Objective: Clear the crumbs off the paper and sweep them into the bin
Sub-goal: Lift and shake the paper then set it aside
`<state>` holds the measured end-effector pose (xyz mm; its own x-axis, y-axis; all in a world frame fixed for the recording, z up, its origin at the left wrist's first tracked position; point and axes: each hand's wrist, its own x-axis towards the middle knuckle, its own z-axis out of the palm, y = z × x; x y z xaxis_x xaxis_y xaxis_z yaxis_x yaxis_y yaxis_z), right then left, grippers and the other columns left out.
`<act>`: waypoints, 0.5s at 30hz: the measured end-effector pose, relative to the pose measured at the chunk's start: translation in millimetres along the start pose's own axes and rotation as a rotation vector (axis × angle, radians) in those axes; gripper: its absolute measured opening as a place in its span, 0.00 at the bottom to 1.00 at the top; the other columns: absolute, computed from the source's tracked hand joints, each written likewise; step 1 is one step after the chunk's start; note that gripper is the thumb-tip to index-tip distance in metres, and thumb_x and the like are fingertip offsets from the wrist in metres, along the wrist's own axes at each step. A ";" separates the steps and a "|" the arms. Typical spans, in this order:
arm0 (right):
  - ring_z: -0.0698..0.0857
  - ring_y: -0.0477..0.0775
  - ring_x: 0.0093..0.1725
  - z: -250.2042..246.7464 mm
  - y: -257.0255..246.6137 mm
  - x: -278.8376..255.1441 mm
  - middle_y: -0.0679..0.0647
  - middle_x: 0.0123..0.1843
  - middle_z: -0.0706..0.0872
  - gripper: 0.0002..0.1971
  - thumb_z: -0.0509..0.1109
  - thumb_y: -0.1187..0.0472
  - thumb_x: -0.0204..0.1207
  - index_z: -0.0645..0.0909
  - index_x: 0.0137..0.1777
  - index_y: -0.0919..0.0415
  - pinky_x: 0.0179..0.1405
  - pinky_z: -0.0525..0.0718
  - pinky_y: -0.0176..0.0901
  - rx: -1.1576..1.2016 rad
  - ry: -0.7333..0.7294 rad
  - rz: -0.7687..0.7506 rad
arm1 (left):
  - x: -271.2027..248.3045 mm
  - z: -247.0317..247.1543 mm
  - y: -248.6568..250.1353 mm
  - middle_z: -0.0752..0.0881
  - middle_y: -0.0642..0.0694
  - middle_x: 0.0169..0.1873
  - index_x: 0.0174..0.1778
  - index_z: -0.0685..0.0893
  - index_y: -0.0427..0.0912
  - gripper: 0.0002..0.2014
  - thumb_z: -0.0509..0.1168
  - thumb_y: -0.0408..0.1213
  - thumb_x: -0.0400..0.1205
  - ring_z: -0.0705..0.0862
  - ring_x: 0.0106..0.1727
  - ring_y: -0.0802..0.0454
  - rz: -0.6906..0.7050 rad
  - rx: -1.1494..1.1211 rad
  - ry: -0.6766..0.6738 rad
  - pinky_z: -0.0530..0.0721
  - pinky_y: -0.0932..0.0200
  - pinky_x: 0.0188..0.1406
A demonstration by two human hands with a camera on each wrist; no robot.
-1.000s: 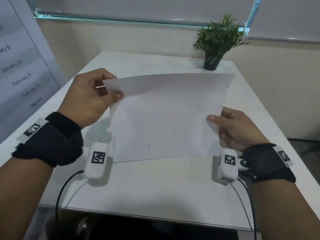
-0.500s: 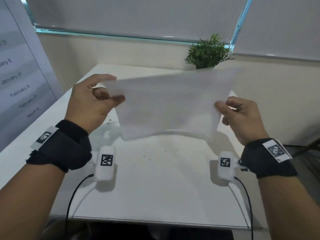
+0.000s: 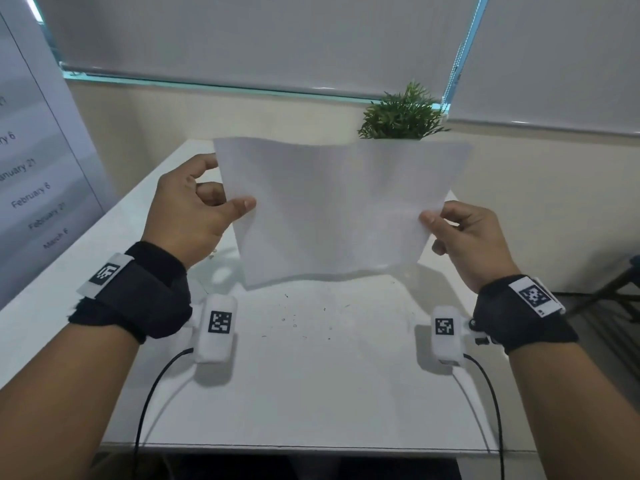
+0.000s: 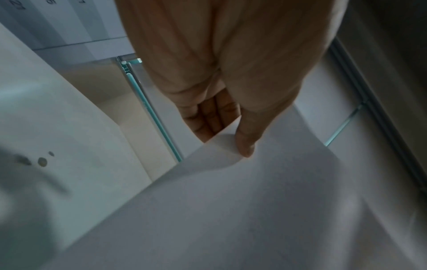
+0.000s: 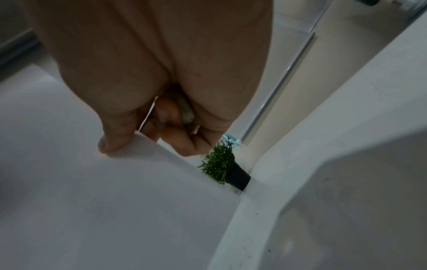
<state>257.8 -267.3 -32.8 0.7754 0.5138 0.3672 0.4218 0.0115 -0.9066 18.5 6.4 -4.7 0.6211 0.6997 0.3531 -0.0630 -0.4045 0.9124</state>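
Observation:
A white sheet of paper [image 3: 332, 209] hangs nearly upright above the table, clear of the surface. My left hand [image 3: 207, 206] pinches its left edge between thumb and fingers, and my right hand [image 3: 446, 223] pinches its right edge. The left wrist view shows my left thumb on the paper [image 4: 231, 201]; in the right wrist view my right thumb lies on the paper [image 5: 104, 191]. Small dark crumbs [image 3: 298, 320] lie scattered on the white table [image 3: 311, 393] just below the sheet. No bin shows in any view.
A small green plant in a black pot [image 3: 401, 116] stands at the table's far right, also in the right wrist view as the plant [image 5: 221, 169]. A calendar board [image 3: 31, 168] leans at the left. The table's near edge [image 3: 294, 446] runs below my wrists.
The sheet has been lifted from a low tilt to nearly upright and higher. The crumbs that were on it now lie on the table beneath.

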 end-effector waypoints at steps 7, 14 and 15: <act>0.76 0.46 0.28 -2.9 -2.1 2.1 0.42 0.34 0.87 0.13 0.73 0.66 0.83 0.91 0.38 0.53 0.29 0.75 0.39 0.081 0.002 -0.033 | 4.0 5.1 10.7 0.95 0.49 0.44 0.71 0.81 0.46 0.28 0.79 0.28 0.76 0.94 0.49 0.50 0.016 -0.069 -0.027 0.88 0.55 0.58; 0.74 0.50 0.26 -7.2 -2.9 2.0 0.41 0.29 0.83 0.18 0.72 0.66 0.84 0.90 0.33 0.49 0.28 0.73 0.42 0.099 -0.007 -0.044 | 11.3 11.4 14.4 0.94 0.43 0.45 0.76 0.77 0.51 0.32 0.78 0.28 0.78 0.93 0.53 0.47 0.033 -0.101 -0.008 0.86 0.46 0.65; 0.73 0.52 0.26 -8.5 -2.6 2.2 0.42 0.29 0.83 0.18 0.72 0.66 0.84 0.90 0.33 0.49 0.28 0.73 0.43 0.113 -0.012 -0.038 | 11.5 13.3 14.1 0.94 0.41 0.46 0.77 0.76 0.52 0.33 0.77 0.28 0.78 0.93 0.53 0.45 0.040 -0.107 -0.011 0.86 0.44 0.66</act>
<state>262.4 -273.5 -27.9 0.7540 0.5213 0.3997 0.3947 0.1270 -0.9100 35.2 0.8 9.4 0.6252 0.6771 0.3882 -0.1708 -0.3667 0.9145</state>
